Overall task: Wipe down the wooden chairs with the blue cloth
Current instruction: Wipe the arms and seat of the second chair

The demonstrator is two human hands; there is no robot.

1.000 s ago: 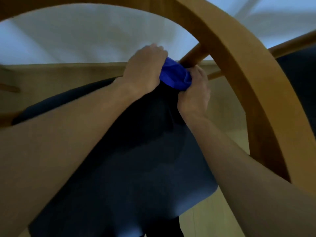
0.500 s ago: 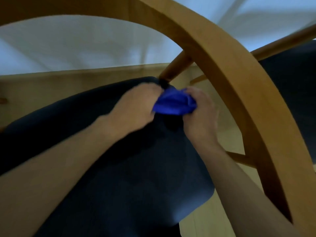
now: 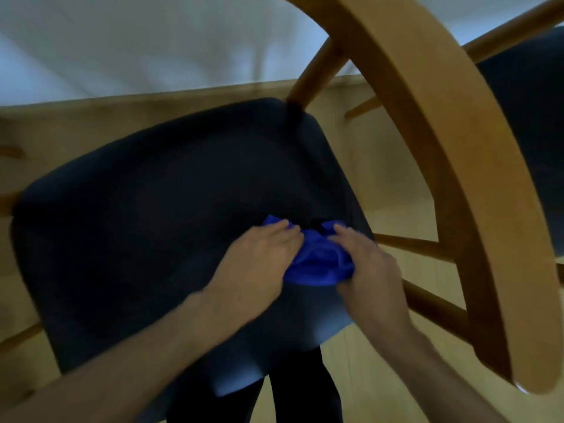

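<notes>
- At lower centre, the blue cloth lies bunched on the dark seat, gripped from either side by the left hand and right hand.
- Risk, as I judge it: a wad this crumpled wipes poorly and may skip the wooden chair frame.
- Cloth soft and creased; seat smooth and matte; frame curved, satin-finished wood.

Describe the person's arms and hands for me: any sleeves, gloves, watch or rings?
Both forearms are bare to the frame's edge, no sleeves showing. The left hand and right hand wear no gloves. No watch, bracelet or ring is visible, though motion blur could hide something small.
</notes>
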